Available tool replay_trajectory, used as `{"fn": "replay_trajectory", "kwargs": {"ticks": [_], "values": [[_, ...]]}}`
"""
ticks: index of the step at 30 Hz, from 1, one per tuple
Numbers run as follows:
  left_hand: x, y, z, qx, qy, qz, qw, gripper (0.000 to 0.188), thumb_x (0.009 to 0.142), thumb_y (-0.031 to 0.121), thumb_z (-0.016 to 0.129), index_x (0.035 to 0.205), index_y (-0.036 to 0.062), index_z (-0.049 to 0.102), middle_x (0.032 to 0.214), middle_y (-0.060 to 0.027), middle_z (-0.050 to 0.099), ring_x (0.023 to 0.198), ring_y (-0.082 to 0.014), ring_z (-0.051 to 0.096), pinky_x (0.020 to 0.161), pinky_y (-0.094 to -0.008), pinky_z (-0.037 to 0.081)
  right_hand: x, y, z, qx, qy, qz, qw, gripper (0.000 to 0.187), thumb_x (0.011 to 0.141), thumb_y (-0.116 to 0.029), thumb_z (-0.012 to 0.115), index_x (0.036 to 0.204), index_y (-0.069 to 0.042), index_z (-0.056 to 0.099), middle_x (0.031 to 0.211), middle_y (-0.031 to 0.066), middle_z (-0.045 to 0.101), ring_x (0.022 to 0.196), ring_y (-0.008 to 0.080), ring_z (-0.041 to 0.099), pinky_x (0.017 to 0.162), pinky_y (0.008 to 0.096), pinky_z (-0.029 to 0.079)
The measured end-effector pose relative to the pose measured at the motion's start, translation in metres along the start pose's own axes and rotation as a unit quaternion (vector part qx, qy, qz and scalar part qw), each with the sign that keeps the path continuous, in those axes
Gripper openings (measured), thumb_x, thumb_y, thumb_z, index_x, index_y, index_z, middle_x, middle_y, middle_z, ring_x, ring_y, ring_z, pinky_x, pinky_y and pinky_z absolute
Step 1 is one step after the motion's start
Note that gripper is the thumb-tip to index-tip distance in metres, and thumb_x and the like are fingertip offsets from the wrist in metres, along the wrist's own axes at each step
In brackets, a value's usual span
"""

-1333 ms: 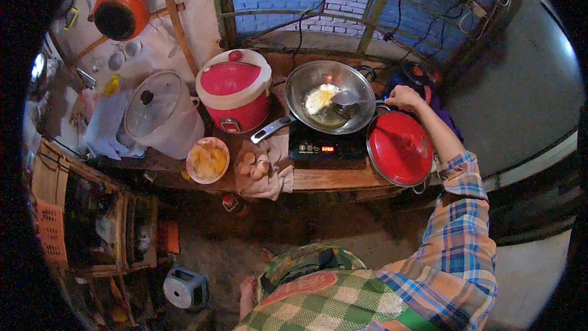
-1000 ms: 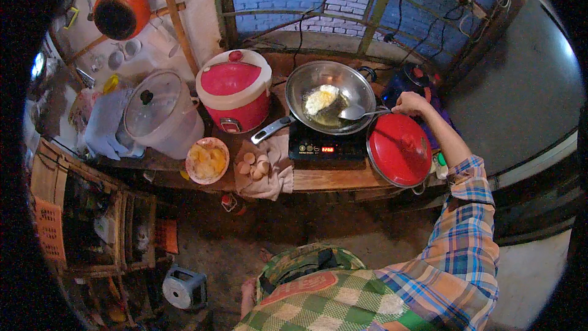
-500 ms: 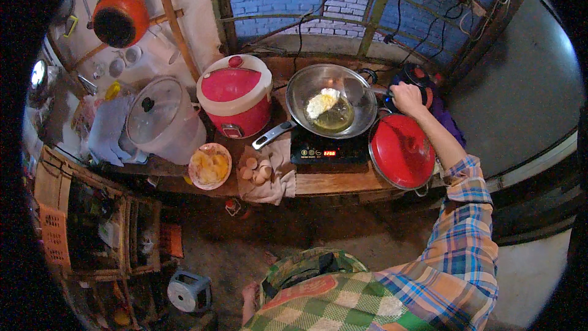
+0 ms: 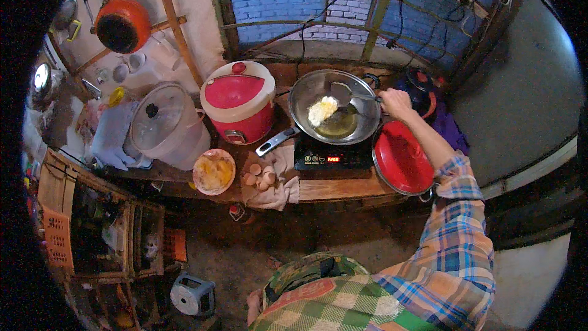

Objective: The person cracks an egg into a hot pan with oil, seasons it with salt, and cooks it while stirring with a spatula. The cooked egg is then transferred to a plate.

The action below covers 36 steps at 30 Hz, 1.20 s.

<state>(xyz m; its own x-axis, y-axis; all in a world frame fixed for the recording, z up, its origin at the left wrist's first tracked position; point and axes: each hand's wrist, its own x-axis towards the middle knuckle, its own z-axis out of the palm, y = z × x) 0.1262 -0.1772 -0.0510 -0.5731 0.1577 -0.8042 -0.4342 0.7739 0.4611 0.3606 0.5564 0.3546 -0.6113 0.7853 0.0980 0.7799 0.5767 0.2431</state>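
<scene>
My right hand point(image 4: 397, 104) is closed around the handle of a metal cooking spatula point(image 4: 362, 96) at the right rim of a steel frying pan point(image 4: 299, 108). Its head reaches into the pan, its exact shape hard to make out. Left of the head, a pale yellow-white fried egg point(image 4: 323, 111) lies beside a pool of oil point(image 4: 338, 127). The pan sits on a black induction cooker point(image 4: 318, 158) with a lit display, its handle pointing to the near left. Low beside my apron, my left hand point(image 4: 253, 301) is partly visible; its fingers do not show clearly.
Right of the cooker lies a red lid point(image 4: 401, 158). On the left are eggshells point(image 4: 262, 178) on a cloth point(image 4: 283, 191), a bowl of yellow food point(image 4: 214, 173), a red rice cooker point(image 4: 237, 113) and a lidded clear bucket point(image 4: 170, 124). A stool point(image 4: 193, 294) stands on the floor.
My right hand has shifted left toward the pan, and the spatula's head now shows inside it, near the egg. The whole view has shifted slightly.
</scene>
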Motion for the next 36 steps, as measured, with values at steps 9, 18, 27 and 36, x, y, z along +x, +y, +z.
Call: {"fn": "replay_trajectory", "kwargs": {"ticks": [9,18,27,36], "values": [[0.01,0.014,-0.001,-0.228,-0.1,-0.013,0.968,0.019,0.082,0.018,0.064,0.091,0.0014,0.065,0.073,-0.0081,0.062,0.057,-0.0172,0.055,0.052,-0.0307,0.046,-0.044,0.036,-0.033,-0.007,-0.015,0.03,0.999,0.027,0.073,-0.023,0.065,0.097,-0.011,0.068,0.084,0.016,0.066,0.08,0.0318,0.064,0.071,0.044,0.05],[-0.007,0.049,-0.007,-0.106,-0.069,0.062,0.99,0.01,0.083,0.014,0.06,0.088,0.0058,0.063,0.07,-0.0053,0.061,0.055,-0.0174,0.054,0.051,-0.0311,0.047,-0.054,0.044,0.012,0.135,-0.134,0.18,0.965,0.031,0.076,-0.034,0.065,0.103,-0.018,0.068,0.1,0.0123,0.066,0.094,0.0291,0.063,0.082,0.0406,0.049],[0.002,0.023,0.003,-0.078,-0.049,-0.036,0.995,0.011,0.086,0.017,0.058,0.091,0.0086,0.063,0.069,-0.0029,0.06,0.052,-0.0136,0.052,0.045,-0.0286,0.041,-0.058,0.03,0.008,0.139,-0.045,0.177,0.973,0.032,0.077,-0.03,0.063,0.106,-0.016,0.066,0.1,0.0148,0.066,0.092,0.0331,0.062,0.08,0.0439,0.05],[0.005,0.027,0.007,-0.108,-0.05,-0.029,0.992,0.018,0.087,0.021,0.06,0.093,0.0051,0.063,0.068,-0.0048,0.06,0.052,-0.0131,0.052,0.043,-0.0283,0.039,-0.056,0.001,0.04,0.171,-0.009,0.161,0.972,0.025,0.079,-0.026,0.061,0.101,-0.016,0.067,0.09,0.0167,0.065,0.085,0.0359,0.062,0.075,0.0454,0.05]]}}
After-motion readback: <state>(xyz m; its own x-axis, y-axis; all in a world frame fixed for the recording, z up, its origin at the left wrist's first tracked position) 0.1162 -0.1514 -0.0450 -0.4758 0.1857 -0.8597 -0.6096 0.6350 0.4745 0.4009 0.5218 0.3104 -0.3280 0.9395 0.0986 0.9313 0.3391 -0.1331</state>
